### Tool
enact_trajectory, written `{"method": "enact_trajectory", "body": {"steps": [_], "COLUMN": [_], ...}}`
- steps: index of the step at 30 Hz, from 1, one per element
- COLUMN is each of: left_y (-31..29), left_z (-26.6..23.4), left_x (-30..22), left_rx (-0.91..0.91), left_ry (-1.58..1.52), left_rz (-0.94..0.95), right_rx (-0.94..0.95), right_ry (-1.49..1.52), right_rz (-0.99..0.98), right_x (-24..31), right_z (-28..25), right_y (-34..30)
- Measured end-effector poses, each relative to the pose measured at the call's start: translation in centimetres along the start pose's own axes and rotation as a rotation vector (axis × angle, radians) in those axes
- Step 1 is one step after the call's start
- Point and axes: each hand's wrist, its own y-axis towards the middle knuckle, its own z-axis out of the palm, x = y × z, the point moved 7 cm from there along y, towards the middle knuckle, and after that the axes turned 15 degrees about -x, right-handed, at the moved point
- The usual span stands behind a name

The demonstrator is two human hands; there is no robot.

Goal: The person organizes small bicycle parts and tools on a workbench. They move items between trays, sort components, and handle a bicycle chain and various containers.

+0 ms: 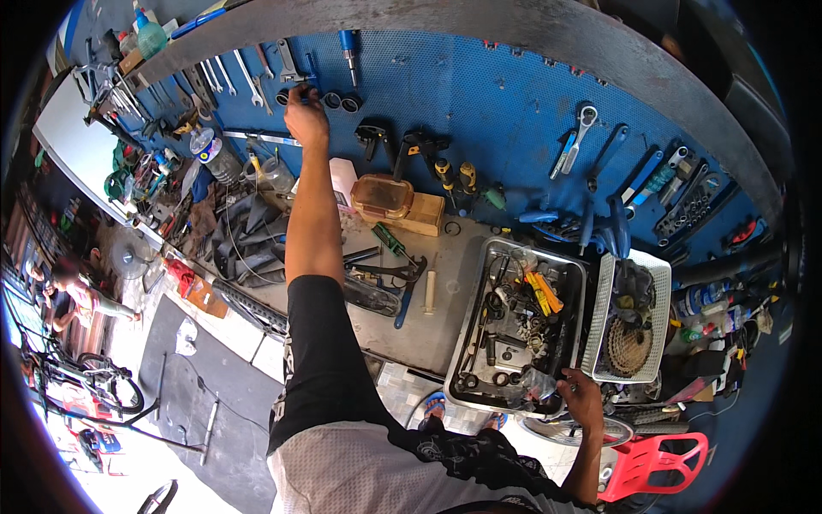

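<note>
A: Our left hand (305, 116) is up at the blue pegboard (479, 103), fingers clamped on a hanging tool (295, 75).

B: Lift it straight off; our right hand (584, 396), fingers curled on the metal tray (479, 291) rim, steadies us at the table (445, 265).

Your left hand (306, 120) reaches up to the blue pegboard (479, 94), fingers (299, 92) closed on a tool (291, 73) hanging among wrenches (231, 77). Your right hand (582, 396) grips the near rim of a metal tray (479, 321) of parts on the surface (441, 317), beside a white basket (599, 325).
</note>
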Motion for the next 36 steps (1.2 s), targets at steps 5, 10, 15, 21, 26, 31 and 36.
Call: {"method": "enact_trajectory", "body": {"steps": [5, 10, 15, 21, 26, 31, 36], "left_y": [-3.2, -3.1, -1.8, -1.2, -1.6, -1.3, -0.6], "left_z": [1.6, 0.6, 0.4, 0.9, 0.9, 0.5, 0.7], "left_x": [2.3, 2.6, 1.9, 1.7, 1.9, 2.5, 1.2], "left_rx": [0.155, 0.150, 0.110, 0.153, 0.172, 0.213, 0.238], "left_ry": [-0.197, -0.290, -0.239, -0.087, -0.094, -0.126, 0.019], "left_rz": [-0.183, -0.071, -0.001, 0.047, 0.049, 0.071, 0.018], "right_rx": [-0.005, 0.036, 0.054, 0.044, 0.046, 0.063, 0.067], "right_ry": [0.013, 0.023, 0.033, 0.050, 0.021, 0.005, 0.015], "right_rz": [0.029, 0.037, 0.022, 0.051, 0.042, 0.032, 0.033], "right_x": [-2.1, -1.6, -0.6, -2.1, -2.6, -1.2, -0.6], "right_z": [0.3, 0.9, 1.3, 1.4, 1.3, 1.2, 1.0], "right_y": [-0.3, 0.5, 1.1, 0.6, 0.4, 0.6, 0.9]}}
